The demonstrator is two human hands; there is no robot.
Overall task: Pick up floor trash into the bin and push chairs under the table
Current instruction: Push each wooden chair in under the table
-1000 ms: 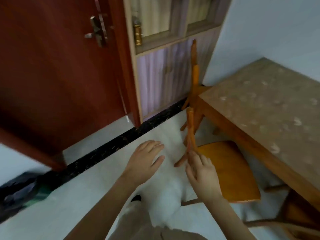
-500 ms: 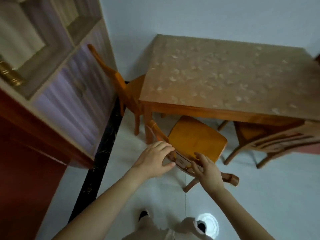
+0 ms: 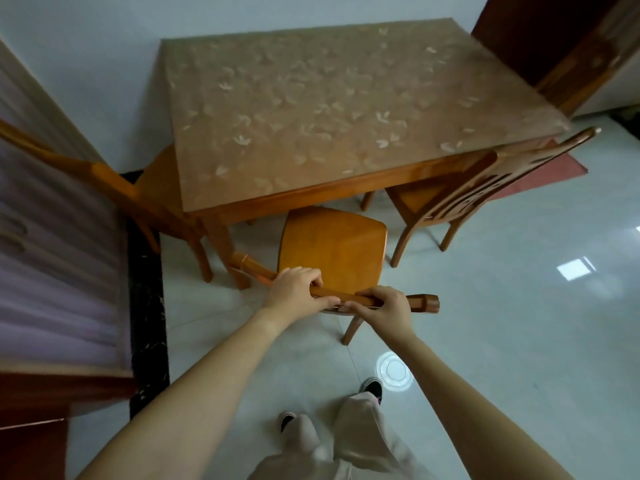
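A wooden chair (image 3: pixel 332 244) stands in front of me at the near edge of the table (image 3: pixel 311 98), its seat front just under the table's rim. My left hand (image 3: pixel 296 289) grips the left part of its top rail. My right hand (image 3: pixel 382 308) grips the same rail a little to the right. The rail's ends stick out on both sides of my hands. No floor trash or bin is in view.
A second chair (image 3: pixel 460 188) sits at the table's right end, partly under it. A third chair (image 3: pixel 152 188) stands at the left, close to the cabinet (image 3: pixel 52 237). A red mat (image 3: pixel 540 174) lies behind the right chair. My feet (image 3: pixel 372 389) stand on the glossy tiles.
My view has swung right, from the door and cabinet to the table. Both hands have closed round the chair's top rail, and the chair now faces the table squarely.
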